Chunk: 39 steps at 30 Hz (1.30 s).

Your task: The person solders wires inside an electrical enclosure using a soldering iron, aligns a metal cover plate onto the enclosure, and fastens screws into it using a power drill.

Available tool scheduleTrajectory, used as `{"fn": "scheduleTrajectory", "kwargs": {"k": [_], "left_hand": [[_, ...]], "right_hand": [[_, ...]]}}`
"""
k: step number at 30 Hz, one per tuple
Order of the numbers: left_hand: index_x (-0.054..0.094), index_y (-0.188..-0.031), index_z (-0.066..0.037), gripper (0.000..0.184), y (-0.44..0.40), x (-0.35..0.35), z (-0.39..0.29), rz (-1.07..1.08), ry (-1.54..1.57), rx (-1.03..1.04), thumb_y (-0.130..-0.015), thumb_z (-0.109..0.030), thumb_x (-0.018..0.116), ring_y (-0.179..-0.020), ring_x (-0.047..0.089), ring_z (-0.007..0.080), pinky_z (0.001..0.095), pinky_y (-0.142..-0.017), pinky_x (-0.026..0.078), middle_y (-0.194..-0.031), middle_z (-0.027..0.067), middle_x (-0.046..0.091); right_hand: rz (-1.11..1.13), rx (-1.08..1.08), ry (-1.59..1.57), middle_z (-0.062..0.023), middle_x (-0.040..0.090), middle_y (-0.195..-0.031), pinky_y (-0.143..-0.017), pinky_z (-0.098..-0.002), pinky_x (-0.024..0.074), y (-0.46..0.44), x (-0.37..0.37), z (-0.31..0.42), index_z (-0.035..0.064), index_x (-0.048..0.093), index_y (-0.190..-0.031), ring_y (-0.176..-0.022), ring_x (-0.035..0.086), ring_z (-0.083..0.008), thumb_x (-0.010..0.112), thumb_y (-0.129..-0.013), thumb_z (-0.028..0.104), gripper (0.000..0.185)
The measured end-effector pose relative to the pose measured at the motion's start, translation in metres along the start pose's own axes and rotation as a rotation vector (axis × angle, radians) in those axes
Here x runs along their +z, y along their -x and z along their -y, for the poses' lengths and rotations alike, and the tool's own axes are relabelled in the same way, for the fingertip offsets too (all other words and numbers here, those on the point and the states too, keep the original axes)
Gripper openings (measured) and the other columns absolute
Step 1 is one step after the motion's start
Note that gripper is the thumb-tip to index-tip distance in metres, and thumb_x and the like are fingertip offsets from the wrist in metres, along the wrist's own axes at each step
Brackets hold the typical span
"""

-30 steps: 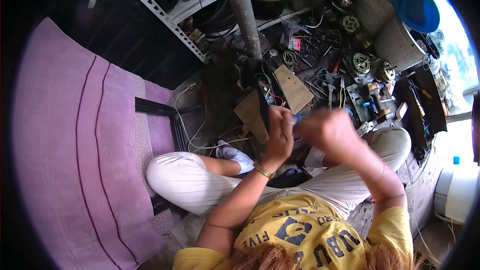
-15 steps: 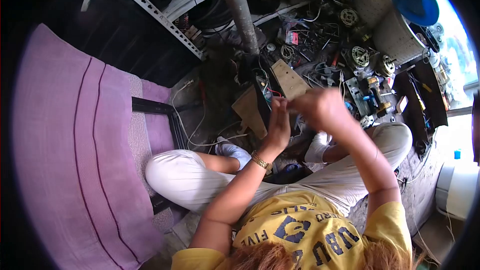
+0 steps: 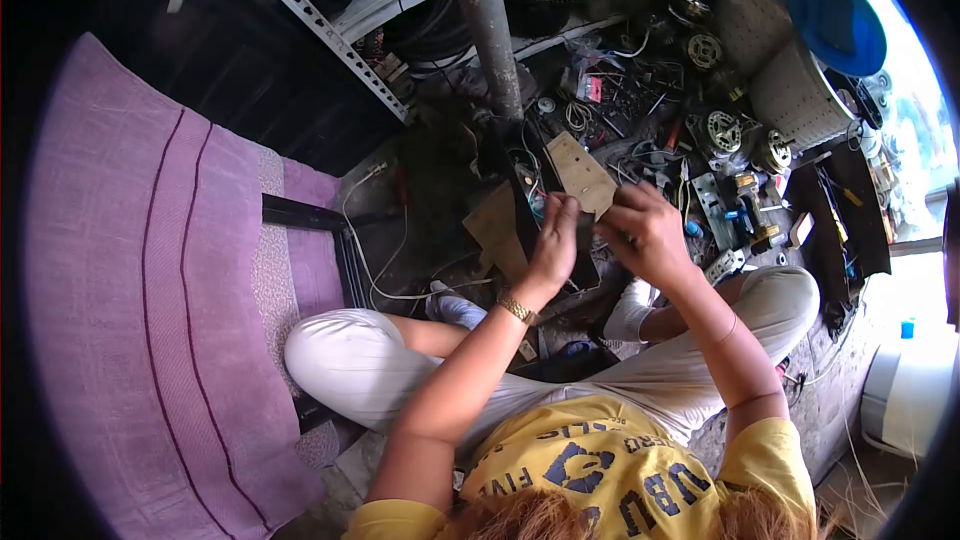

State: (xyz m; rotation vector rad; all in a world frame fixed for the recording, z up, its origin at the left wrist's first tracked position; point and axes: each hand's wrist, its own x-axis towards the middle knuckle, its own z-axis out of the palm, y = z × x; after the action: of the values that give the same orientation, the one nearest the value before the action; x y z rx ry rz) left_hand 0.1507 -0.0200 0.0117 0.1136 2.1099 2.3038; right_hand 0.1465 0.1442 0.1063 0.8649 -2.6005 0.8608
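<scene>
My left hand (image 3: 553,248) is raised in front of an open dark box (image 3: 527,180) that has thin wires inside. Its fingers are pressed together near the tips, and whatever they pinch is too small to make out. Just to the right, my right hand (image 3: 648,232) has its fingers curled in a pinch, and what lies in them is hidden. A small gap separates the two hands. Behind them, a light wooden panel (image 3: 580,172) leans at the box's right side, while another wooden panel (image 3: 497,227) lies to its left.
A white cable (image 3: 400,295) runs along the floor at left, beside a seat with a purple cover (image 3: 130,290). Motor parts (image 3: 722,130), a yellow drill (image 3: 748,185) and loose tools crowd the right. A metal post (image 3: 490,45) rises behind the box.
My right hand, blurred before and close against the left fingertips, has moved slightly down and away to the right. My left hand stays nearly in place, and the view has shifted a little.
</scene>
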Motion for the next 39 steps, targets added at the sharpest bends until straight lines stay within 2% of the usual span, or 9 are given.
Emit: {"fn": "scheduleTrajectory", "kwargs": {"k": [3, 5, 9, 15, 20, 24, 29, 32, 39], "left_hand": [[0.044, -0.100, -0.005, 0.022, 0.005, 0.017, 0.008, 0.011, 0.036, 0.012, -0.107, -0.024, 0.039, -0.089, 0.043, 0.0160, 0.0319, -0.083, 0.039, -0.092, 0.0060, 0.044], [0.044, -0.099, -0.004, 0.021, 0.004, 0.032, 0.014, -0.087, -0.008, 0.079, -0.107, -0.024, 0.040, -0.090, 0.044, 0.0192, 0.0344, -0.084, 0.039, -0.095, 0.0080, 0.043], [0.043, -0.120, -0.002, 0.045, -0.016, 0.034, 0.019, 0.020, -0.785, 0.161, -0.096, -0.037, 0.058, -0.113, 0.046, 0.0366, 0.0462, -0.096, 0.038, -0.121, 0.0201, 0.046], [0.042, -0.131, 0.004, 0.062, -0.087, -0.050, 0.032, -0.416, -0.553, 0.091, -0.081, -0.020, 0.070, -0.120, 0.046, 0.0372, 0.0448, -0.105, 0.034, -0.125, 0.0242, 0.048], [0.042, -0.136, 0.004, 0.074, -0.149, -0.124, 0.102, -0.417, -0.268, -0.260, -0.079, -0.029, 0.075, -0.128, 0.043, 0.0361, 0.0421, -0.108, 0.035, -0.135, 0.0260, 0.046], [0.038, -0.143, 0.002, 0.081, -0.173, -0.124, 0.102, -0.268, -0.461, -0.335, -0.073, -0.022, 0.072, -0.136, 0.039, 0.0355, 0.0396, -0.112, 0.033, -0.144, 0.0258, 0.042], [0.044, -0.142, -0.001, 0.077, -0.173, -0.131, 0.103, -0.250, -0.502, -0.323, -0.070, -0.013, 0.065, -0.132, 0.047, 0.0346, 0.0378, -0.110, 0.037, -0.139, 0.0237, 0.049], [0.052, -0.136, 0.000, 0.067, -0.151, -0.143, 0.103, -0.290, -0.458, -0.253, -0.070, -0.008, 0.061, -0.119, 0.059, 0.0319, 0.0354, -0.101, 0.044, -0.124, 0.0221, 0.062], [0.056, -0.131, 0.001, 0.058, -0.101, -0.159, 0.087, -0.361, -0.399, -0.040, -0.073, 0.000, 0.054, -0.109, 0.064, 0.0265, 0.0331, -0.094, 0.047, -0.118, 0.0171, 0.066]], "right_hand": [[-0.009, 0.301, -0.429, -0.0109, 0.060, -0.105, -0.073, -0.0371, 0.0506, 0.017, 0.040, -0.030, 0.0036, 0.063, -0.108, -0.096, 0.060, -0.0231, 0.067, -0.089, 0.020, 0.025], [0.064, 1.046, -1.403, -0.0047, 0.057, -0.125, -0.098, -0.0337, 0.0476, 0.026, 0.055, -0.025, 0.0066, 0.044, -0.139, -0.118, 0.054, -0.0178, 0.053, -0.102, 0.022, 0.041], [-0.157, 1.068, -1.412, -0.0065, 0.060, -0.102, -0.075, -0.0350, 0.0537, 0.018, 0.093, -0.074, 0.0064, 0.056, -0.109, -0.092, 0.060, -0.0183, 0.051, -0.099, 0.021, 0.018], [-0.437, 1.462, -1.332, -0.0082, 0.055, -0.077, -0.060, -0.0421, 0.0557, -0.035, 0.131, -0.257, 0.0055, 0.053, -0.094, -0.068, 0.059, -0.0273, 0.050, -0.100, 0.031, 0.026], [-0.348, 1.239, 0.119, -0.0237, 0.061, -0.115, -0.081, -0.0428, 0.0531, -0.046, 0.172, -0.310, -0.0013, 0.048, -0.124, -0.093, 0.063, -0.0330, 0.076, -0.084, 0.035, 0.061], [-0.039, 0.737, -0.826, -0.0068, 0.065, -0.079, -0.055, -0.0288, 0.0479, -0.082, 0.176, -0.205, 0.0009, 0.065, -0.101, -0.065, 0.060, -0.0152, 0.072, -0.087, 0.044, 0.046], [0.469, 0.497, -0.709, -0.0064, 0.069, -0.087, -0.058, -0.0313, 0.0499, -0.088, 0.184, -0.158, 0.0009, 0.064, -0.114, -0.063, 0.062, -0.0118, 0.065, -0.094, 0.018, 0.026], [0.061, 0.164, -0.337, -0.0118, 0.070, -0.086, -0.065, -0.0349, 0.0523, -0.101, 0.165, -0.159, -0.0009, 0.063, -0.116, -0.068, 0.063, -0.0140, 0.058, -0.097, 0.015, 0.025], [0.130, 0.151, -0.149, -0.0174, 0.070, -0.090, -0.074, -0.0426, 0.0532, -0.179, 0.145, -0.123, 0.0116, 0.072, -0.107, -0.084, 0.068, -0.0374, 0.064, -0.091, 0.029, 0.025]]}}
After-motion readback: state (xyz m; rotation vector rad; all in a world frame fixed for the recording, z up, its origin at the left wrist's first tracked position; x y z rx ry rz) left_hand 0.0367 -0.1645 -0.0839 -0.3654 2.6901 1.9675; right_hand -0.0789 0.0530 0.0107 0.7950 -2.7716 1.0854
